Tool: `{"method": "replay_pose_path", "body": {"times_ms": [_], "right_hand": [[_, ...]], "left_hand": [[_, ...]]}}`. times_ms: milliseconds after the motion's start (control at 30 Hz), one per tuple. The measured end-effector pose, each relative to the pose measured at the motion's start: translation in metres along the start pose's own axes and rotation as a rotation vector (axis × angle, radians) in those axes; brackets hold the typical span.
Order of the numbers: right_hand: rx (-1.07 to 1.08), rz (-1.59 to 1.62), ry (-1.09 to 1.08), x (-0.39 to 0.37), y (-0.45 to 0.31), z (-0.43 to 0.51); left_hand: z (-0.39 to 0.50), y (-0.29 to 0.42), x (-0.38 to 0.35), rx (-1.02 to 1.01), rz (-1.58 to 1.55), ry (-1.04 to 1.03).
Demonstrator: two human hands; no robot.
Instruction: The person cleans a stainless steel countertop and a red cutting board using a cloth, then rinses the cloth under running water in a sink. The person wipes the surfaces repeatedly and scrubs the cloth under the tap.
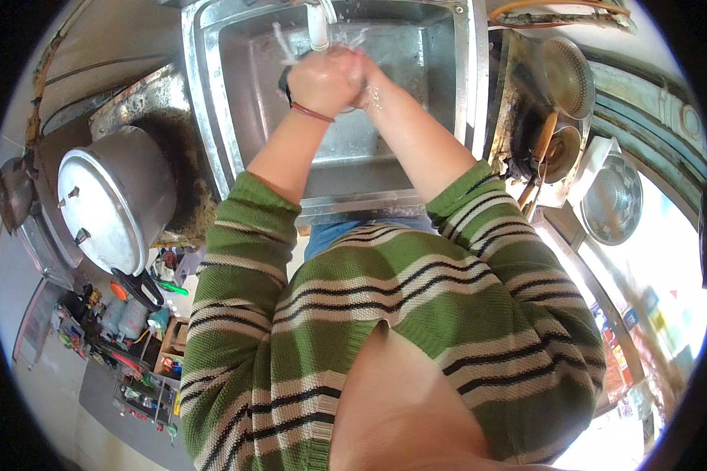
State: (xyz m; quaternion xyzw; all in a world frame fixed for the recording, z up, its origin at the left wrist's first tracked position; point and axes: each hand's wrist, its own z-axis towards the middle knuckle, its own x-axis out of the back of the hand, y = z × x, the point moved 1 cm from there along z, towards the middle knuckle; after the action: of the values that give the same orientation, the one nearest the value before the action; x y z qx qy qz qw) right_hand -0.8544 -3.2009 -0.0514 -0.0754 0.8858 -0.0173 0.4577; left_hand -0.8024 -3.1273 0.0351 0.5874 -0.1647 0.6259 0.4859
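Under the pale faucet spout [317,26], my left hand [324,79] and my right hand [362,73] are pressed together over the stainless steel sink [342,176]. Water splashes around them and both look wet. The fingers are blurred and overlap, so which hand lies on top and whether anything small is between the palms cannot be told. A reddish band [312,112] circles the wrist at the picture's left. Something dark, partly hidden, shows beside that hand.
Left of the sink stands a large metal pressure cooker [103,206] with a black handle. On the right are a perforated metal strainer [568,76], a wooden-handled pan [562,156] and a metal colander [611,200]. Gas cylinders [131,318] stand farther off at lower left.
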Motion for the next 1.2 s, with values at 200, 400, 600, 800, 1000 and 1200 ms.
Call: {"method": "replay_pose_path", "body": {"times_ms": [200,400,600,800,1000,1200], "right_hand": [[0.132,-0.048,0.25,-0.058,0.001,-0.024],[-0.122,0.262,-0.434,-0.037,-0.025,-0.033],[0.197,-0.296,0.168,-0.067,-0.024,-0.047],[0.038,-0.253,0.235,-0.065,-0.019,-0.054],[0.548,-0.339,0.321,-0.055,-0.015,-0.027],[0.472,-0.476,0.216,-0.069,0.001,-0.042]], "left_hand": [[-0.025,-0.11,-0.053,0.913,-0.642,-0.118],[-0.022,-0.053,-0.02,1.381,-1.771,-0.246],[-0.007,-0.053,-0.03,1.086,-1.737,0.136],[0.006,-0.027,-0.003,0.811,-1.563,0.263],[-0.004,-0.022,-0.005,1.171,-1.547,0.171],[-0.003,0.0,-0.006,1.154,-1.647,0.62]]}}
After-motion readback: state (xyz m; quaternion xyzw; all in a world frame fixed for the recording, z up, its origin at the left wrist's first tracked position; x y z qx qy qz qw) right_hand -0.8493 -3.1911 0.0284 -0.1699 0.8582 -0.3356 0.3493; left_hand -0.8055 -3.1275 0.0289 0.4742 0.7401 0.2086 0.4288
